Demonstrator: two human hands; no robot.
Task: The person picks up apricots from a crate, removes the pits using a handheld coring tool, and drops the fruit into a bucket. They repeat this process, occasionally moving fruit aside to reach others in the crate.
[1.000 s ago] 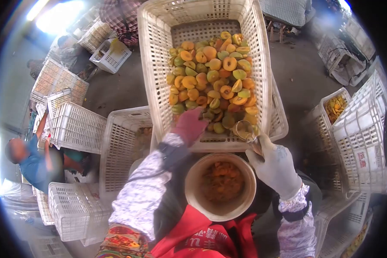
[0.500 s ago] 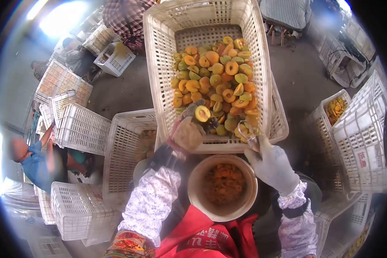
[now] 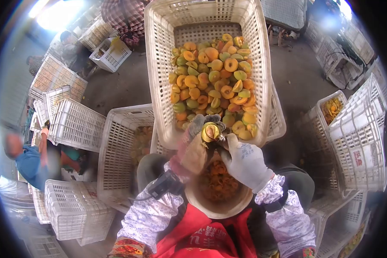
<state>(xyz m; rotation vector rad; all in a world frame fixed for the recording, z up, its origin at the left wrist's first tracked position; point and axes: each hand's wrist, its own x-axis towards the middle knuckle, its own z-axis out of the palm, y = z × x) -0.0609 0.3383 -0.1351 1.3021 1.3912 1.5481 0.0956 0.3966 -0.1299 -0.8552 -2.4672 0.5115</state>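
My left hand [image 3: 192,145], in a dark-and-pink glove, holds up an apricot half [image 3: 210,131] with its cut face toward me. My right hand [image 3: 248,163], gloved in pale grey, is closed round the handle of a metal loop pitting tool [image 3: 222,138]. The tool's end is at the fruit's right side; most of the loop cannot be made out. Behind both hands, a white plastic crate [image 3: 265,81] holds many orange and green apricot halves [image 3: 215,79]. Under the hands stands a round bucket [image 3: 219,213] with orange scraps [image 3: 219,182] inside.
Another crate [image 3: 105,150] stands at my left, with fruit inside. Stacked crates [image 3: 75,210] are farther left, near a person in blue [image 3: 30,165]. More crates [image 3: 361,146] stand at the right, one with orange pieces [image 3: 333,109]. A person in checked clothing [image 3: 124,17] is beyond.
My left hand has lifted the apricot half away from the pile toward me. My right hand has swung left and brought the pitting tool to it, over the bucket.
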